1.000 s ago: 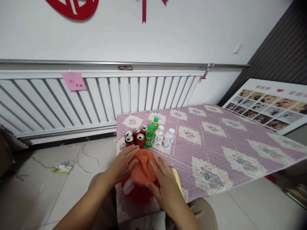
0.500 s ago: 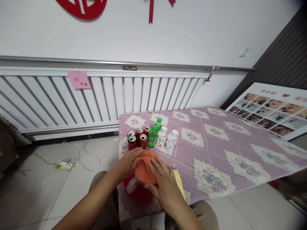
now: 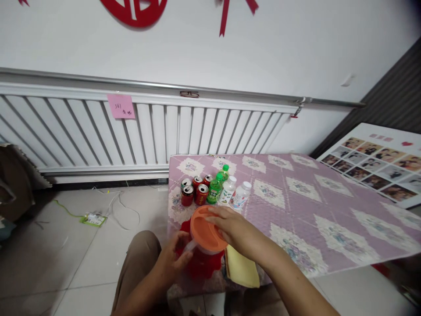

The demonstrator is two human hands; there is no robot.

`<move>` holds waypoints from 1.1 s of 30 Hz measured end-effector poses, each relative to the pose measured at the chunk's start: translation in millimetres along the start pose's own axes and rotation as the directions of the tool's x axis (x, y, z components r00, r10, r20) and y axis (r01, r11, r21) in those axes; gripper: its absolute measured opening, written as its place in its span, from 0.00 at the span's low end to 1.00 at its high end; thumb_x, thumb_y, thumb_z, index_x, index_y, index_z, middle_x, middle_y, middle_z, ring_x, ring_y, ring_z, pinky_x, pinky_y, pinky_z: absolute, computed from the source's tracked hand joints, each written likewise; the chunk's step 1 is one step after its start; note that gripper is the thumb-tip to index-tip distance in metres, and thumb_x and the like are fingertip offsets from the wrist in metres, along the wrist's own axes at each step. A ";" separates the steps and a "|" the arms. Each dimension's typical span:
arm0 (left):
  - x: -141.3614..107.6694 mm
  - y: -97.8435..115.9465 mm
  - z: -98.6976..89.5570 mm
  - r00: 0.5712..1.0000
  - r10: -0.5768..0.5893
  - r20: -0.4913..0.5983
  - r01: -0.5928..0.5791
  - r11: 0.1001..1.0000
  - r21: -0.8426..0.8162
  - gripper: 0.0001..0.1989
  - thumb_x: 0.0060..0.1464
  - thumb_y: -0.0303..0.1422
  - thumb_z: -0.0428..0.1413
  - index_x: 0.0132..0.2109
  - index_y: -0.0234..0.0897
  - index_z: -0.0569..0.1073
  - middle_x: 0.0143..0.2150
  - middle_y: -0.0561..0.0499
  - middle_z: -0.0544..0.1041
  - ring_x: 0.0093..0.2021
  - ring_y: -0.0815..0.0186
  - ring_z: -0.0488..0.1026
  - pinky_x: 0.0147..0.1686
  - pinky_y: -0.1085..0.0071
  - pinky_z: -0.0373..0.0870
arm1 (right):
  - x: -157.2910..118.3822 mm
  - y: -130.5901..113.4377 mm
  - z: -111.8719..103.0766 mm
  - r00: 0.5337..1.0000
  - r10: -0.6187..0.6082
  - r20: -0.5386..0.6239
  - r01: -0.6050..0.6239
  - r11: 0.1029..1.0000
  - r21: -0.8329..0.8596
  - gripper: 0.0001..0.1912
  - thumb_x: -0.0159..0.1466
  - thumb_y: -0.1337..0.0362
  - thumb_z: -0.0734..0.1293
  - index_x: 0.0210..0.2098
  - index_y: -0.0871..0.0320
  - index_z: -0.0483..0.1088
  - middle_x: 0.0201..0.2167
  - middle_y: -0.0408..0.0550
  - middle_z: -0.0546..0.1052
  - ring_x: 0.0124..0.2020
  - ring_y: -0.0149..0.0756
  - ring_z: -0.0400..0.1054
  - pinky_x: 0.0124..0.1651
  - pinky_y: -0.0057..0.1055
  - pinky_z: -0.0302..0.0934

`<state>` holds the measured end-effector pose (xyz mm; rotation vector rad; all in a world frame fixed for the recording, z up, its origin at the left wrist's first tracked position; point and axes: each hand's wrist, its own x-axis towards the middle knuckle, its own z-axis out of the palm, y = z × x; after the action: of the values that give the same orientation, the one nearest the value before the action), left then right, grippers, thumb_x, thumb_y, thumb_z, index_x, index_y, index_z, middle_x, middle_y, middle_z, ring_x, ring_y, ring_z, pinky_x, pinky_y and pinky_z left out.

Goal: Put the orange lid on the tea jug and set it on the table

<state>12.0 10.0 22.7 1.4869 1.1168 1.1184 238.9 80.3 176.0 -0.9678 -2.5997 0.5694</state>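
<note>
A clear plastic pitcher with an orange lid (image 3: 201,228) stands on a red scallop-edged mat (image 3: 205,265) near the table's front edge. Its pale handle (image 3: 190,247) points toward my left hand (image 3: 174,258), whose thumb and fingers are curled around it; how tight the hold is does not show clearly. My right hand (image 3: 230,223) lies over the right part of the lid, fingers stretched across its top. Below that hand is a folded yellow cloth (image 3: 242,268). Most of the pitcher's body is hidden under the lid and behind my hands.
Behind the pitcher stand several drink cans (image 3: 201,195), two green-capped bottles (image 3: 215,189) and two white-capped bottles (image 3: 241,195). A floral cloth (image 3: 296,197) covers the table. A white radiator (image 3: 158,131) runs along the wall. A power strip (image 3: 94,219) with cables lies on the floor.
My left hand has moved from the lid's left edge down to the handle. My right hand stays on the lid, shifted toward its far right side. The view has shifted slightly.
</note>
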 end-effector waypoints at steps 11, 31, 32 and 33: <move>-1.3 18.8 -1.4 0.978 -0.104 0.178 0.093 0.993 0.069 0.21 0.63 0.49 0.47 0.34 0.37 0.71 0.33 0.50 0.74 0.34 0.64 0.69 0.38 0.70 0.64 | 12.2 11.5 14.0 0.992 0.077 0.101 -0.085 0.994 0.072 0.16 0.70 0.60 0.60 0.51 0.50 0.77 0.60 0.48 0.75 0.61 0.43 0.65 0.65 0.45 0.56; 1.0 14.4 -0.7 0.976 -0.082 0.201 0.076 0.996 0.041 0.31 0.60 0.61 0.45 0.34 0.35 0.70 0.31 0.50 0.73 0.31 0.65 0.67 0.34 0.70 0.61 | 20.8 -30.9 41.3 0.837 0.547 -0.025 -0.514 0.769 -0.380 0.21 0.66 0.67 0.63 0.59 0.61 0.69 0.55 0.61 0.75 0.55 0.52 0.70 0.53 0.45 0.63; 0.6 15.8 0.5 0.975 -0.081 0.205 0.075 0.996 0.038 0.29 0.61 0.59 0.46 0.34 0.36 0.70 0.30 0.50 0.74 0.31 0.65 0.68 0.34 0.71 0.61 | 20.4 -29.3 41.4 0.842 0.538 -0.023 -0.507 0.778 -0.371 0.21 0.66 0.68 0.63 0.58 0.61 0.69 0.55 0.61 0.75 0.55 0.52 0.70 0.54 0.44 0.63; 0.0 17.4 2.2 0.975 -0.078 0.209 0.072 0.997 0.034 0.28 0.61 0.58 0.46 0.33 0.36 0.69 0.30 0.50 0.74 0.31 0.65 0.68 0.34 0.71 0.61 | 19.4 -27.4 41.1 0.849 0.528 -0.018 -0.498 0.789 -0.362 0.20 0.66 0.69 0.63 0.57 0.61 0.70 0.55 0.61 0.74 0.56 0.51 0.69 0.55 0.44 0.62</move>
<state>16.3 7.1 39.4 1.5315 1.0338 0.8751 192.7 63.9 155.7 -1.8440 -2.5477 0.2562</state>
